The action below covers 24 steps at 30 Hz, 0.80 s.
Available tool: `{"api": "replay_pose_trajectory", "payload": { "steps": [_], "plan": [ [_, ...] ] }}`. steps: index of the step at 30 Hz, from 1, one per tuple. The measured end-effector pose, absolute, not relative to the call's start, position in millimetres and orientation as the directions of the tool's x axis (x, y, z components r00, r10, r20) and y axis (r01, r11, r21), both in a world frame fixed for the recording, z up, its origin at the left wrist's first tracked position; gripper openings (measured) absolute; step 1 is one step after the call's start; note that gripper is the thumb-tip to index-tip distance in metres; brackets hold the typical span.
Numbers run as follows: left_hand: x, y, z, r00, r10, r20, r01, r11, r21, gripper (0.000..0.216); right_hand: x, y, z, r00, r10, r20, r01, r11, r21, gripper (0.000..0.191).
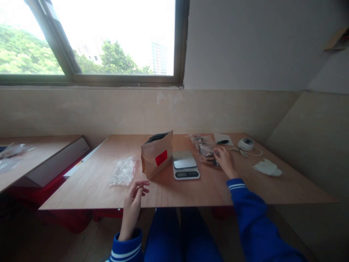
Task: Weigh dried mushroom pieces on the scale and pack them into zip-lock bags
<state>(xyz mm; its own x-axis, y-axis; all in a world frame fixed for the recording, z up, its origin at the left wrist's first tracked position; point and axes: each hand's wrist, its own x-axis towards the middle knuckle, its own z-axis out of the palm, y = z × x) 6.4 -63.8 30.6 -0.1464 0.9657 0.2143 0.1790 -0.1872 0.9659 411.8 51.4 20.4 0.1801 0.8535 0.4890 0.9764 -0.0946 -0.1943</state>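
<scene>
My right hand (225,161) has its fingers closed on the edge of a clear zip bag (208,155) with dark pieces inside, at the right of the scale. My left hand (135,196) is over the table's front edge, fingers loosely bent and apart, with nothing in it. Just beyond it stands a brown paper pouch (149,158) with a red label, its top gaping. A digital kitchen scale (185,160) with a bare metal plate sits between the pouch and the bag. Left of the pouch lie flat clear plastic bags (122,171).
Another filled clear bag (200,138) lies behind the held one. Farther right are a dark-handled tool (223,142) on white paper, a white dome camera (245,144) with a cable, and a crumpled white cloth or tissue (267,167). A second table (54,143) stands at left.
</scene>
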Motion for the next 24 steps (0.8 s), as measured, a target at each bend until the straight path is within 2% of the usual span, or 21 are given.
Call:
{"api": "replay_pose_trajectory", "payload": {
  "steps": [4,7,10,12,14,17,20,24],
  "plan": [
    [40,-66,45,0.029,0.975,0.220,0.068,-0.221,0.973,0.022,391,29,46,0.217,0.844,0.491,0.962,-0.097,-0.257,0.017],
    [68,-65,58,0.179,0.956,0.231,-0.030,-0.229,0.973,0.021,355,1,71,0.204,0.854,0.479,0.905,0.022,-0.425,0.015],
    [91,-61,69,0.283,0.929,0.240,-0.113,-0.216,0.970,0.026,305,-30,83,0.178,0.878,0.445,0.698,0.206,-0.686,0.015],
    [100,-58,68,0.248,0.943,0.222,-0.133,-0.193,0.972,0.029,271,-49,78,0.153,0.913,0.379,0.511,0.256,-0.821,0.019],
    [103,-58,59,0.167,0.967,0.193,-0.143,-0.170,0.975,0.034,243,-63,67,0.131,0.938,0.321,0.349,0.259,-0.901,0.018],
    [100,-58,38,0.013,0.992,0.128,-0.190,-0.123,0.974,0.038,215,-72,54,0.093,0.956,0.279,0.218,0.254,-0.942,0.017],
    [95,-60,27,-0.060,0.995,0.082,-0.203,-0.093,0.975,0.040,205,-75,55,0.021,0.948,0.318,0.235,0.305,-0.923,0.019],
    [94,-61,30,-0.078,0.988,0.134,-0.134,-0.144,0.981,0.034,206,-78,61,-0.047,0.929,0.368,0.282,0.366,-0.887,0.024]
  ]
}}
